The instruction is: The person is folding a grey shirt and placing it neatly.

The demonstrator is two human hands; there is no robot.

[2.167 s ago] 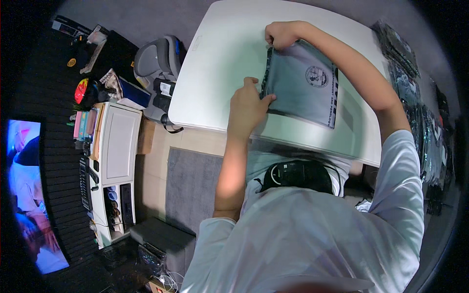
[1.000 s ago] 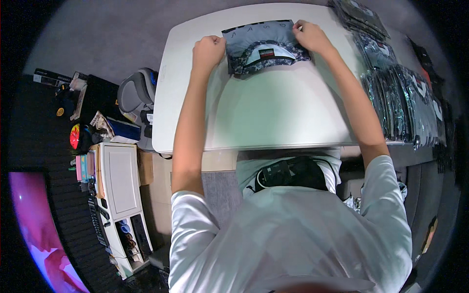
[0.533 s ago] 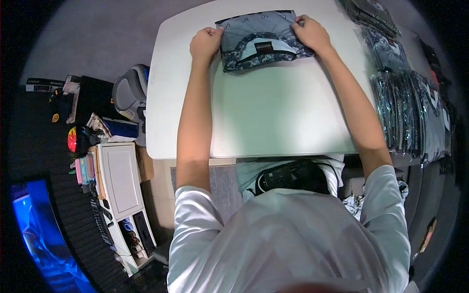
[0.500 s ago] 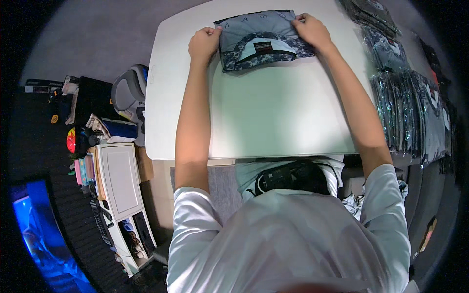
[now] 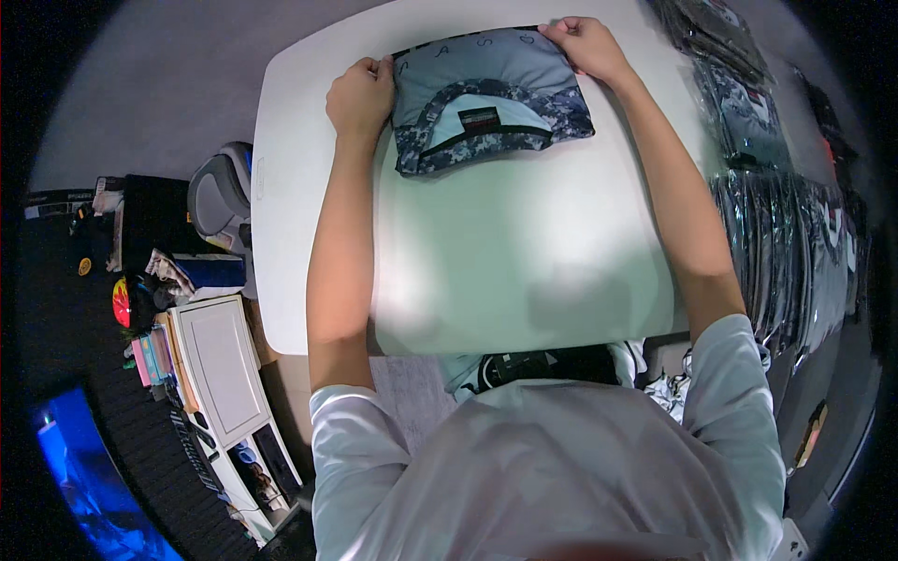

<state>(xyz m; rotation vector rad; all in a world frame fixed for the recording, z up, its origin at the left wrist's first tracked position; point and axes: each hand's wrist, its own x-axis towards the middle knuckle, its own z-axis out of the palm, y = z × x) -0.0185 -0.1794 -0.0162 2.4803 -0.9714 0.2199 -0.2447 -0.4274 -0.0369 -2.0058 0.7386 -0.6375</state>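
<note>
A folded shirt (image 5: 468, 70), grey with a dark blue camouflage collar and a black neck label, lies toward the far side of the white table (image 5: 449, 262). Its collar faces me. My left hand (image 5: 362, 99) pinches its far left corner between thumb and fingers. At the far right corner my right hand (image 5: 589, 49) grips the edge the same way. Both arms reach out straight across the tabletop, and the shirt is spread flat between them.
Shirts in clear plastic bags (image 5: 772, 248) stand in a row by the table's right side, with more bagged shirts (image 5: 744, 107) beyond them. To the left are a grey chair (image 5: 217, 194) and a white cabinet (image 5: 223, 365). A blue-lit screen (image 5: 89, 467) glows at lower left.
The view has shifted, so the table and shirt sit lower and farther left in it. Both hands keep hold of the shirt's far corners, and the shirt looks slightly more spread out.
</note>
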